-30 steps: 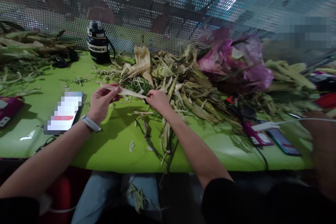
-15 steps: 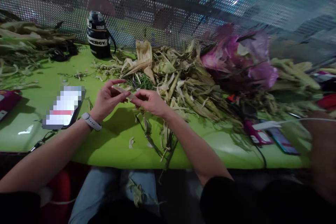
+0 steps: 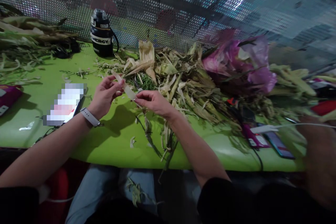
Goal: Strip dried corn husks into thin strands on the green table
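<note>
Left hand (image 3: 106, 92) shifted outward, pale strip (image 3: 129, 92), bottle (image 3: 102, 38), pink bag (image 3: 262, 77)

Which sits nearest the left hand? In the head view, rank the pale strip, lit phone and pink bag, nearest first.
1. Pale strip: pinched by the left hand and right hand.
2. Lit phone: just left, on the green table.
3. Pink bag: well right, toward the back.

Black bottle (image 3: 102, 36), pixelated phone (image 3: 65, 104), crumpled pink plastic bag (image 3: 258, 64)
</note>
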A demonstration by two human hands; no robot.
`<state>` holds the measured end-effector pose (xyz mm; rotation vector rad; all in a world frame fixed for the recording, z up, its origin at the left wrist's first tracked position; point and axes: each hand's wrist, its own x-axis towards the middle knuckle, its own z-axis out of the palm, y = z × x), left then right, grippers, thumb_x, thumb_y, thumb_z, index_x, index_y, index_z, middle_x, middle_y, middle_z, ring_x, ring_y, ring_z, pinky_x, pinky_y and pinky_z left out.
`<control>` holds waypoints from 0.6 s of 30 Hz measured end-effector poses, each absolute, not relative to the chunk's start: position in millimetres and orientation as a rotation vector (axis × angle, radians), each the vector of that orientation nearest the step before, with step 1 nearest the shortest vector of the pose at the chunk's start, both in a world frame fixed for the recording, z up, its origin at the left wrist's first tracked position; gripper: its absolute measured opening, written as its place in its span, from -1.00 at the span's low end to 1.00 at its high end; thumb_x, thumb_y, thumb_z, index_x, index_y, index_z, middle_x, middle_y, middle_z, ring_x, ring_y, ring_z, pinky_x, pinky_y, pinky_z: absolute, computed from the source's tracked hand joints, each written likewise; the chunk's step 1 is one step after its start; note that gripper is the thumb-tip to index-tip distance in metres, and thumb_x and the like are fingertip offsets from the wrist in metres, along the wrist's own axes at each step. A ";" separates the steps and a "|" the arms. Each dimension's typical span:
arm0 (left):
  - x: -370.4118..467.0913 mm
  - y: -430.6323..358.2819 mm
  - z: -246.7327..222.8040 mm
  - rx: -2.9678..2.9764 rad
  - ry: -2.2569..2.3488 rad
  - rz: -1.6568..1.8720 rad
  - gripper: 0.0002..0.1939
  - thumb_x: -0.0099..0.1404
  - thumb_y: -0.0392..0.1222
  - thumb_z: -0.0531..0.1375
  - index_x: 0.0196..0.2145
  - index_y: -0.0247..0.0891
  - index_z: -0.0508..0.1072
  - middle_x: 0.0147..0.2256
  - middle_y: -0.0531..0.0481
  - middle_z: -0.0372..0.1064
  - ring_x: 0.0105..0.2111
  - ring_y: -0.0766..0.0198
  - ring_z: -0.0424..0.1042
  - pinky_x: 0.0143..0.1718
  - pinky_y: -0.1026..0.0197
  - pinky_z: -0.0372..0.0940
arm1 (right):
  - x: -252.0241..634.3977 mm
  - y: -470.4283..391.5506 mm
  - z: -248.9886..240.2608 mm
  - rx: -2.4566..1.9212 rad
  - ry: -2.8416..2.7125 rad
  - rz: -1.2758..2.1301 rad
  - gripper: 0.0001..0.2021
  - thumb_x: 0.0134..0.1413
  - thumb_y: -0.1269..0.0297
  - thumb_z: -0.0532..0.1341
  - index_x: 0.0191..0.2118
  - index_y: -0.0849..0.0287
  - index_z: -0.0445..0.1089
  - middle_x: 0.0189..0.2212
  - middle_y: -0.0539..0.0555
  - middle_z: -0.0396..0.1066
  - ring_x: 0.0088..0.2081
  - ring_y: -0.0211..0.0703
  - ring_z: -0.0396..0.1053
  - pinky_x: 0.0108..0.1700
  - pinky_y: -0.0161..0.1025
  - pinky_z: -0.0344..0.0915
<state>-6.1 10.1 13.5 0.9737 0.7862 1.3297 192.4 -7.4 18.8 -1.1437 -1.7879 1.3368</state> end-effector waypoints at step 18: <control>-9.0 6.4 15.7 1.211 0.826 1.214 -0.79 0.20 -0.04 0.32 -0.38 -0.25 0.50 -0.68 0.18 0.18 -0.77 0.53 0.03 -0.77 0.35 -0.10 | 206.3 23.6 -7.3 -1.985 -2.136 0.165 -0.70 0.01 0.09 0.22 -0.19 0.17 0.39 -0.15 0.18 0.47 -0.12 0.04 0.40 -0.18 -0.15 0.28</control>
